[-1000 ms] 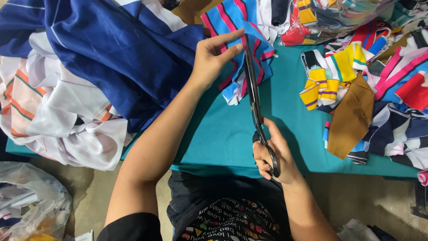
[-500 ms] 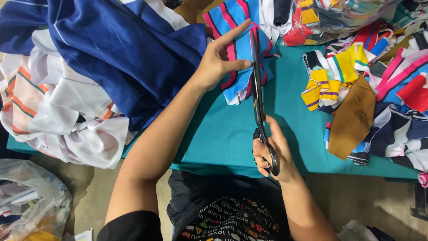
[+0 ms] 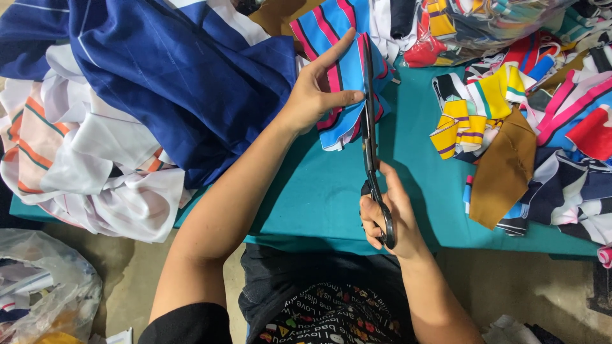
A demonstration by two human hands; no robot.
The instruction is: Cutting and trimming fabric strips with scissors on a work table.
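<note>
- A striped fabric piece, blue with pink and dark bands, is being held above the far part of the teal table, with its lower edge hanging loose and folded.
- It is judged to be light, soft and limp; it is likely to sag and slide unless it is being pinched close beside the cutting line.
- It is being gripped by the left hand, thumb closed on the near face and fingers stretched up behind it.
- Long black scissors are being run up along the right edge of the cloth, blades nearly together against it.
- The handles are being gripped by the right hand, fingers curled closed through the loops.
- A dark blue garment and white striped cloth are being kept in a heap to the left.
- Colourful scraps and a brown piece are lying to the right, well apart from the hands.
</note>
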